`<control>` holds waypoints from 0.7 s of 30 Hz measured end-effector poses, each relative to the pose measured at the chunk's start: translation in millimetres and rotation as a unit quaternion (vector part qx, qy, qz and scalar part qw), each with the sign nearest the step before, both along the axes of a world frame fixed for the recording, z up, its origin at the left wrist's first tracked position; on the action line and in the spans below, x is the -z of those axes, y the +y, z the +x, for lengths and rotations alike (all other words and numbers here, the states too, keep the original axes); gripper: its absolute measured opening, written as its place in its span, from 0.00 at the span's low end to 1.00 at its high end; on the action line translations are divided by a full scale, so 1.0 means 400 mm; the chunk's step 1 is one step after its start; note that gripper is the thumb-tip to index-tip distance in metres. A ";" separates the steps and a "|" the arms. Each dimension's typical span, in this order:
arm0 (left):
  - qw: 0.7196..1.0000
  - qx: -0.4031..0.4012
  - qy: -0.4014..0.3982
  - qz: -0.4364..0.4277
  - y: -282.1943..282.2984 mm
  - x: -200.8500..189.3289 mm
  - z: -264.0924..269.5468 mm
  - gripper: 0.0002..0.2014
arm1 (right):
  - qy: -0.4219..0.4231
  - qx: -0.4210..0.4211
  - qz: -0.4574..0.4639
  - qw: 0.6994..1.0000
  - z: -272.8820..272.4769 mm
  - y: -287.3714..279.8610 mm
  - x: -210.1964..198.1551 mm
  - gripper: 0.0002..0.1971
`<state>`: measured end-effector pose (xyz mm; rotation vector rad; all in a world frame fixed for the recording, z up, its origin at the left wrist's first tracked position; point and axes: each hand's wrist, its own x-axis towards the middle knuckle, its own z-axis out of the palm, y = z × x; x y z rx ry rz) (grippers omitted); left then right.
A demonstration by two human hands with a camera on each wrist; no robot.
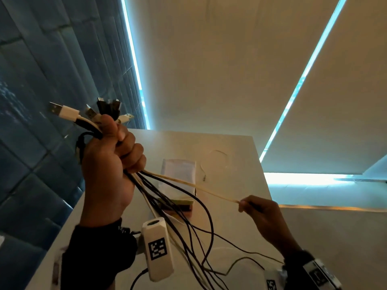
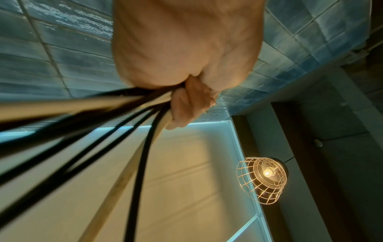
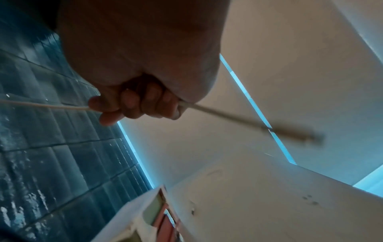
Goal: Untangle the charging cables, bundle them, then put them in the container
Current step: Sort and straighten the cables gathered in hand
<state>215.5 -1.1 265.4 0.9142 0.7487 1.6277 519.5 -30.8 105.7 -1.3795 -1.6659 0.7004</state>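
Note:
My left hand (image 1: 113,151) is raised above the table and grips a bunch of charging cables (image 1: 178,225), black and white. Their USB plugs (image 1: 62,110) fan out above the fist, and the loose lengths hang below toward the table. One pale cable (image 1: 194,188) runs taut from that fist to my right hand (image 1: 259,212), which holds it in curled fingers. In the right wrist view the pale cable (image 3: 45,106) passes through the fist (image 3: 136,104) and its blurred plug end (image 3: 296,135) sticks out on the far side. The left wrist view shows the cables (image 2: 103,111) leaving my closed hand (image 2: 186,101).
A white table (image 1: 230,151) lies below. On it stands a clear container (image 1: 178,174) beside a small flat coloured box (image 1: 180,204), and a thin wire (image 1: 209,162) lies farther back. Blue tiled wall at left; a caged lamp (image 2: 263,178) hangs overhead.

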 end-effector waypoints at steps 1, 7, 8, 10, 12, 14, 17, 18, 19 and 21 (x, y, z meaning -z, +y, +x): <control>1.000 0.003 -0.004 -0.003 0.001 -0.002 -0.001 0.24 | -0.001 0.010 -0.010 1.000 0.006 -0.014 0.018 0.19; 1.000 0.022 0.000 -0.001 -0.003 -0.012 0.009 0.24 | -0.023 -0.002 -0.218 0.976 0.099 -0.085 0.109 0.20; 1.000 0.030 0.005 0.003 -0.004 -0.013 0.012 0.24 | -0.073 -0.030 -0.281 0.956 0.113 -0.089 0.121 0.20; 0.999 0.049 0.007 0.007 -0.004 -0.014 0.021 0.23 | -0.206 -0.055 -0.347 0.913 0.114 -0.087 0.107 0.13; 0.997 0.074 -0.010 0.001 -0.005 -0.013 0.041 0.23 | -0.203 -0.012 -0.230 0.952 0.091 -0.073 0.041 0.29; 0.994 0.104 -0.025 -0.010 -0.006 -0.006 0.073 0.22 | -0.074 0.021 -0.100 0.992 0.023 -0.052 -0.073 0.39; 0.991 0.133 0.027 -0.009 -0.012 0.002 0.123 0.21 | 0.018 -0.074 -0.031 0.997 -0.133 -0.030 -0.246 0.40; 0.989 0.139 0.046 -0.009 -0.015 -0.001 0.133 0.22 | 0.021 -0.123 -0.040 0.991 -0.181 -0.020 -0.266 0.39; 0.987 0.147 0.056 -0.013 -0.018 -0.008 0.139 0.23 | 0.023 -0.173 -0.049 0.983 -0.225 -0.008 -0.271 0.36; 0.985 0.164 0.053 -0.028 -0.021 -0.021 0.137 0.24 | 0.046 -0.261 -0.086 0.960 -0.297 0.015 -0.246 0.24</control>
